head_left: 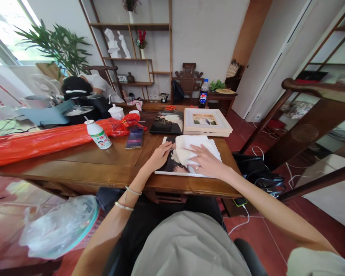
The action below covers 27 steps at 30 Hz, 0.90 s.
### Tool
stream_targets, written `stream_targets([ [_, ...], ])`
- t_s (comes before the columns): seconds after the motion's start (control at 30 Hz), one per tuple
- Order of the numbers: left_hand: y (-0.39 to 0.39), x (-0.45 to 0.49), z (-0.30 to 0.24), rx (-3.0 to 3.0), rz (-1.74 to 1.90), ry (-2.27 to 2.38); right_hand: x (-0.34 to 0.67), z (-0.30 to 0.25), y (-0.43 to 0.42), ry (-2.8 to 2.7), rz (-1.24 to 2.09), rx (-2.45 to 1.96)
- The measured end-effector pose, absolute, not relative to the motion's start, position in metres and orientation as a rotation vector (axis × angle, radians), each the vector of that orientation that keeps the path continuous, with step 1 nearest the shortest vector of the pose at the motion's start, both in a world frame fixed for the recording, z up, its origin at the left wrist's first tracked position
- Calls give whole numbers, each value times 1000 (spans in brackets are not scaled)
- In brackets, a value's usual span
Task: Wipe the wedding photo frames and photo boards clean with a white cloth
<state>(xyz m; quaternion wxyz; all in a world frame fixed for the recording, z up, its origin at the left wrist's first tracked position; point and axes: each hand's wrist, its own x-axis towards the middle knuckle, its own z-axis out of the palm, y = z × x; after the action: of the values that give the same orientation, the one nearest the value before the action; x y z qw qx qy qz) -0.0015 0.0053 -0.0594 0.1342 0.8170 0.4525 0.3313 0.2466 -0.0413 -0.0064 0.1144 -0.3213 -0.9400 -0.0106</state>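
A photo panel [167, 165] with a dark picture and a pale edge lies flat near the table's front edge. Over its upper right part is a white cloth [186, 142], bunched and folded. My right hand [207, 163] presses down on the cloth with fingers spread, a ring showing on one finger. At the panel's left side rests my left hand [160, 154], its fingers stretched out towards the cloth and touching the panel. Part of the picture is hidden beneath the cloth and my right hand.
Behind the panel lie a dark picture [164, 123] and a white framed photo [228, 128]. Leftward are a phone [134, 138], a white bottle [99, 135] and a long red plastic-wrapped bundle [54, 137]. A cola bottle [203, 95] stands farther back. A person bends beyond the pots.
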Motion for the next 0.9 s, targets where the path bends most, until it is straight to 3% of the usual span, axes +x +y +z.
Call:
stream_targets([
  [0.37,3,-2,-59,2292,1033,1334,250,-6,-38,-2683,60,-1060],
  [0.67,5,-2,-59,2415,985,1253,219,-4,-102,-2773,13,-1014],
  [0.9,7,-2,-64,2370,1022,1281,219,1,-37,-2669,-85,-1250],
])
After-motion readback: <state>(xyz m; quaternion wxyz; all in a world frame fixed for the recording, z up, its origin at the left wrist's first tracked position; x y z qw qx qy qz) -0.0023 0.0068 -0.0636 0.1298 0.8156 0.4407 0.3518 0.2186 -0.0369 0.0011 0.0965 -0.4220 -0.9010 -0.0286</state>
